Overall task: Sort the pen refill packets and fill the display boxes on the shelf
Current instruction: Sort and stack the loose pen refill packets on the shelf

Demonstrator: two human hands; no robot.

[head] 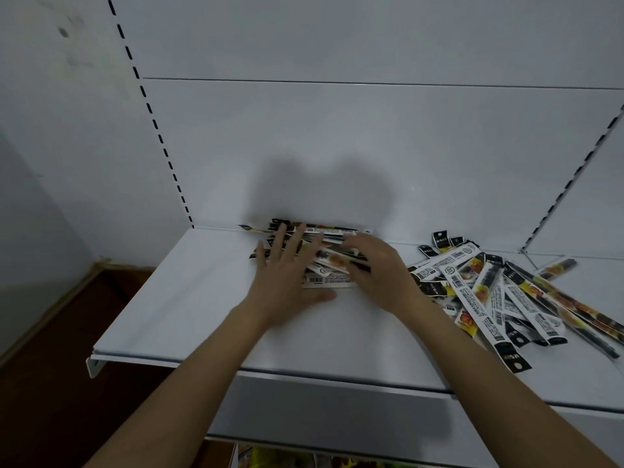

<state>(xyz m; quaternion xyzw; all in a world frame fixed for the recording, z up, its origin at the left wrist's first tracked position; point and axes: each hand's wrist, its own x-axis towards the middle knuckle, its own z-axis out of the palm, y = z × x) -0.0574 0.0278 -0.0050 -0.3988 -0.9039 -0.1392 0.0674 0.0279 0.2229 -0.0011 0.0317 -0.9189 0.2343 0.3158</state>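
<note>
We are looking down at a white metal shelf (189,298) where our left hand (283,285), fingers spread and straight, is pressing flat on a small stack of long black-and-white printed refill packets (329,261) lying against the white back panel (337,146). Our right hand (378,268) is resting on the same stack, its fingers curving over the packets. A loose heap of matching packets (499,292) is lying just beside, to the right.

Dim, even light; soft shadow on back panel (324,187); slight motion blur; wide-angle bowing at edges
</note>
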